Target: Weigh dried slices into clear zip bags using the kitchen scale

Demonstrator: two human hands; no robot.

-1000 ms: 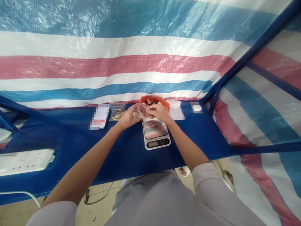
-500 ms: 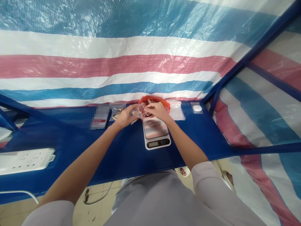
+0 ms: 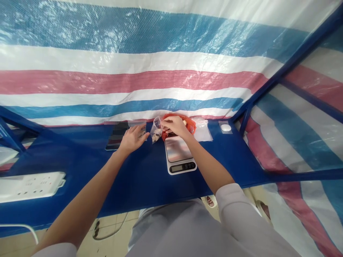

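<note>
My right hand [image 3: 175, 126] pinches the top of a small clear plastic bag [image 3: 156, 131] with pale brownish pieces in its bottom. The bag stands on the blue table just left of a red plastic bag [image 3: 190, 124], which holds more such pieces and is partly hidden by this hand. My left hand [image 3: 133, 138] has its fingers spread over another clear bag [image 3: 142, 125] with pieces in it; whether it presses on that bag is hard to see. In front of the red bag lies a white kitchen scale [image 3: 183, 167] with a shiny plate.
A dark phone [image 3: 114, 137] lies left of my left hand. Flat clear bags [image 3: 203, 130] and a round white item in a small bag [image 3: 225, 127] are at the right. A white power strip [image 3: 32, 185] is at the far left. Striped sheeting [image 3: 128, 78] closes the back.
My left hand has let go of the clear bag and moved left, its fingers now spread. The bag now stands at the table, its top in my right hand.
</note>
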